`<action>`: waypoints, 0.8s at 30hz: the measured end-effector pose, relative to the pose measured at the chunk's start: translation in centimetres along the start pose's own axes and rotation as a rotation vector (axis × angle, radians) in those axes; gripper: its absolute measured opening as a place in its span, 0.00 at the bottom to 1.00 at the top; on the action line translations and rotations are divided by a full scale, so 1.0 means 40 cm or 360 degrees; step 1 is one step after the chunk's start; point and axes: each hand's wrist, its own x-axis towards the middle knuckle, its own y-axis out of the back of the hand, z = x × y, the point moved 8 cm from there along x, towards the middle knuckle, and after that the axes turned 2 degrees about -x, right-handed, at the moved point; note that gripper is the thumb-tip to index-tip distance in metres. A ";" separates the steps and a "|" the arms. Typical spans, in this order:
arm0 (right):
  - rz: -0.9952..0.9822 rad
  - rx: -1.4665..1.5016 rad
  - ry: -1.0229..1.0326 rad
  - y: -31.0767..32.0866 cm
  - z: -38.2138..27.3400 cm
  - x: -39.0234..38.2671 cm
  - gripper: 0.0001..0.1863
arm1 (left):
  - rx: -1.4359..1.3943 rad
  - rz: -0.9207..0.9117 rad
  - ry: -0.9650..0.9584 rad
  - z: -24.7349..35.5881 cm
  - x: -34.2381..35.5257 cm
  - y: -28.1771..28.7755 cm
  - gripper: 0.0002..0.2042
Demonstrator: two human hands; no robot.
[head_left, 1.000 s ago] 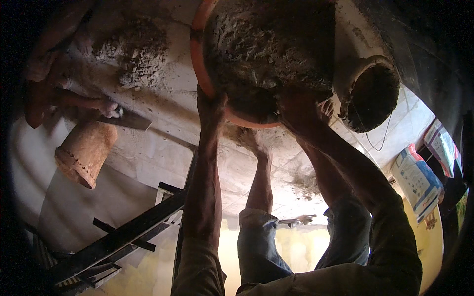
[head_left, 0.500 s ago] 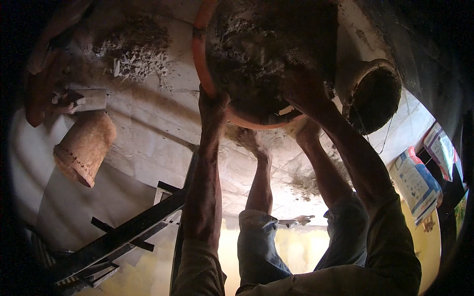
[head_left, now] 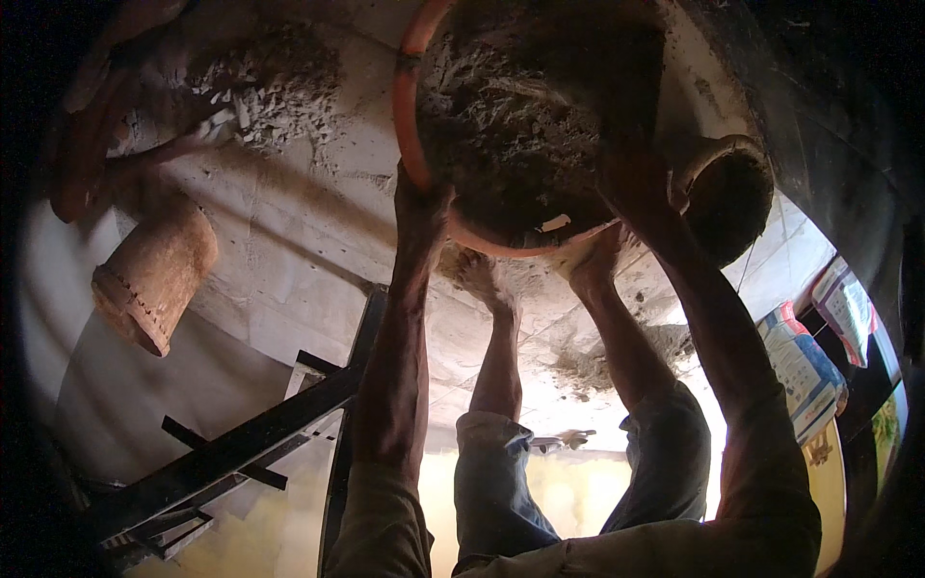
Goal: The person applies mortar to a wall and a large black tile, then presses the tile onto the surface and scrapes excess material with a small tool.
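Your left hand (head_left: 422, 199) pinches the round, orange-rimmed basin (head_left: 406, 106) just beyond your bare feet (head_left: 479, 275); your right hand (head_left: 636, 183) is too shadowed to tell; you seem to be working the dark, lumpy mud (head_left: 520, 111) inside; next, likely, brace the basin.

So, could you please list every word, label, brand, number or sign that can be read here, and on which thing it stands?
No text reads clearly.
White, blue and red bag, at right: printed, but too small and blurred to read.
White bag with coloured edges, behind it: print too blurred to read.
Orange-rimmed round basin: none seen.
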 end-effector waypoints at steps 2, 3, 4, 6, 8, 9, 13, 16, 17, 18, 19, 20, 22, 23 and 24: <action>0.0198 0.0331 -0.0113 -0.018 0.023 0.013 0.12 | -0.0010 -0.0073 -0.0073 0.004 0.006 -0.008 0.27; 0.0265 0.0444 -0.0148 -0.030 0.025 0.014 0.12 | -0.0009 -0.0073 -0.0073 0.008 0.007 -0.012 0.27; 0.0052 0.0359 -0.0076 -0.073 -0.003 0.013 0.12 | -0.0002 -0.0057 -0.0043 0.007 0.007 -0.018 0.27; -0.0165 0.0279 0.0001 -0.109 -0.031 0.012 0.11 | 0.0007 -0.0033 -0.0008 0.011 0.003 -0.026 0.27; -0.0749 0.0392 0.0091 -0.163 -0.061 -0.005 0.11 | -0.0015 -0.0016 0.0002 0.021 -0.004 -0.030 0.26; -0.0747 0.0393 0.0100 -0.161 -0.064 -0.010 0.11 | -0.0016 -0.0008 0.0001 0.018 -0.003 -0.021 0.26; -0.0264 0.0184 0.0185 -0.134 -0.020 -0.068 0.13 | 0.0075 -0.0007 -0.0076 0.025 0.002 -0.015 0.25; -0.0241 -0.0027 0.0083 -0.148 0.046 -0.069 0.15 | 0.0104 -0.0014 -0.0112 0.025 0.003 -0.016 0.25; -0.0222 -0.0002 0.0126 -0.149 0.055 -0.056 0.15 | 0.0122 -0.0017 -0.0165 0.030 0.002 -0.015 0.25; -0.0205 0.0022 0.0167 -0.142 0.063 -0.038 0.16 | 0.0122 -0.0014 -0.0163 0.032 0.002 -0.014 0.25; -0.0332 -0.0085 0.0026 -0.147 0.091 -0.020 0.18 | 0.0124 -0.0029 -0.0117 0.028 0.002 -0.013 0.29; -0.0395 -0.0136 -0.0046 -0.167 0.102 -0.012 0.18 | 0.0127 -0.0044 -0.0069 0.024 0.002 -0.013 0.33; -0.0192 -0.0059 -0.0055 -0.174 0.111 0.003 0.21 | 0.0100 -0.0085 -0.0049 0.038 0.003 -0.031 0.33; -0.0057 0.0008 -0.0028 -0.168 0.112 0.000 0.22 | 0.0078 -0.0120 -0.0030 0.039 0.004 -0.043 0.33; 0.0081 0.0096 0.0017 -0.163 0.092 0.008 0.23 | 0.0087 -0.0104 -0.0027 0.035 0.003 -0.033 0.33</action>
